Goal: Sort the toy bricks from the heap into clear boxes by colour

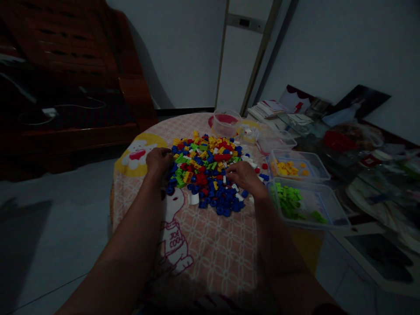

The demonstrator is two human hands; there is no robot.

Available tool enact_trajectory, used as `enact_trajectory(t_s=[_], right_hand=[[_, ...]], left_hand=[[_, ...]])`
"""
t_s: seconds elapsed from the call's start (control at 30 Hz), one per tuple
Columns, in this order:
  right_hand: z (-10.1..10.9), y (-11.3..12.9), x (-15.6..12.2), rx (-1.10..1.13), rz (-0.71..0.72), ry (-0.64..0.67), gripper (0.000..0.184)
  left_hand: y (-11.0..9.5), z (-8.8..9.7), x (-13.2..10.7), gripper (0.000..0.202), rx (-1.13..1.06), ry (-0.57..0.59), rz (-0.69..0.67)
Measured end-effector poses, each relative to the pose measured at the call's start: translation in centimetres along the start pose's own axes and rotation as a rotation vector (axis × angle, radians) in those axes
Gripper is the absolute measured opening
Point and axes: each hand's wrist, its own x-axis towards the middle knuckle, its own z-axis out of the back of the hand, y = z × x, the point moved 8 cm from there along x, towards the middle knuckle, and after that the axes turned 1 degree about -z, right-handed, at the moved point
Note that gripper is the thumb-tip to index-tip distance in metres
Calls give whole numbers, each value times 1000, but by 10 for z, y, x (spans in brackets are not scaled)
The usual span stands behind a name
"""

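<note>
A heap of mixed toy building bricks (pixel 210 162) in red, blue, yellow, green and white spreads over the round table. At the heap's left edge is my left hand (pixel 159 161), its fingers curled in beside the green and blue bricks. What they hold, if anything, is too dark to make out. My right hand (pixel 244 176) reaches into the right side, fingertips drawn together close to a small white brick (pixel 224 179). Whether that brick is gripped or just beside the fingers, I cannot tell. Blue bricks (pixel 225 201) gather at the near side of the heap.
Right of the heap stand a clear box of green bricks (pixel 306 203) and a clear box of yellow bricks (pixel 298 166). A round clear tub (pixel 226 123) is at the back. The patterned tablecloth (pixel 216 245) covers the table. A cluttered glass table (pixel 341 148) adjoins on the right.
</note>
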Motion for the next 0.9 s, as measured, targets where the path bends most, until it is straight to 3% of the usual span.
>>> enact_trajectory(t_s=[0.17, 0.3, 0.43, 0.53, 0.63, 0.77, 0.9], right_hand=[[-35, 41, 0, -155, 95, 157, 28], [-46, 45, 0, -235, 76, 200, 24], [-41, 40, 0, -191, 84, 177, 18], [-28, 30, -1, -78, 92, 99, 15], [-2, 8, -2, -13, 23, -60, 18], [42, -34, -15, -32, -153, -308, 23], [87, -90, -52, -102, -443, -615, 29]], left_hand=[[0, 1, -2, 45, -23, -4, -1], [2, 0, 1, 44, -3, 4, 13], [2, -1, 3, 44, 8, 2, 11], [1, -2, 3, 47, 17, 15, 8], [1, -2, 2, 48, 19, 18, 4], [0, -2, 1, 47, 22, 16, 2], [0, -2, 1, 47, 14, 7, 8]])
